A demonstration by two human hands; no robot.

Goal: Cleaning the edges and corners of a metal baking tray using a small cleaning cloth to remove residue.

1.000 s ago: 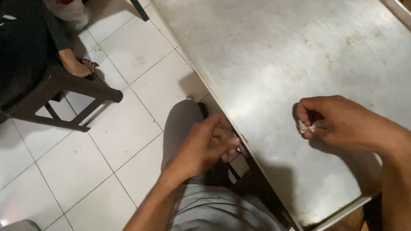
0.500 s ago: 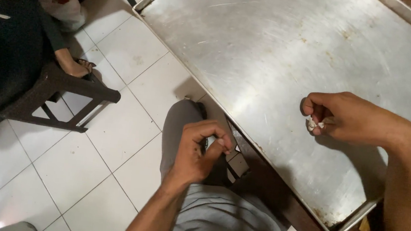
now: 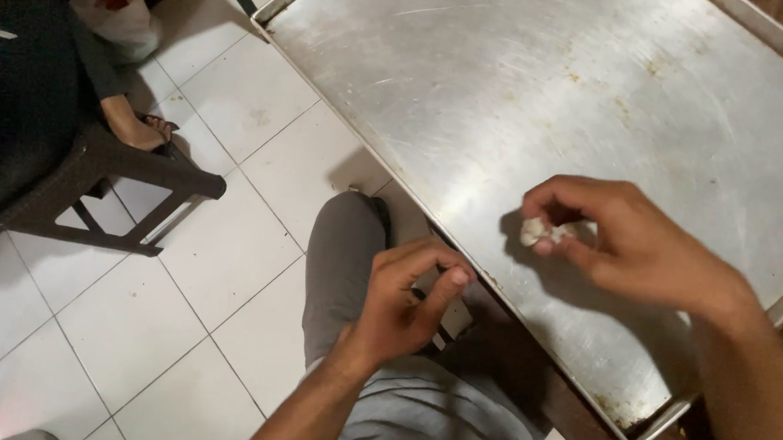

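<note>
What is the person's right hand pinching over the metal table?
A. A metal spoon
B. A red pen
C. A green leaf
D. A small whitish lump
D: the right hand pinches a small whitish lump between thumb and fingertips, just above the steel table; what the lump is cannot be told.

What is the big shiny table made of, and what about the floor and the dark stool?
The table looks like bare metal, probably steel: grey, dully shiny, scratched, with rusty specks. The floor seems glazed white tile, glossy with dark grout lines. The stool looks like dark moulded plastic, though painted wood is possible.
</note>
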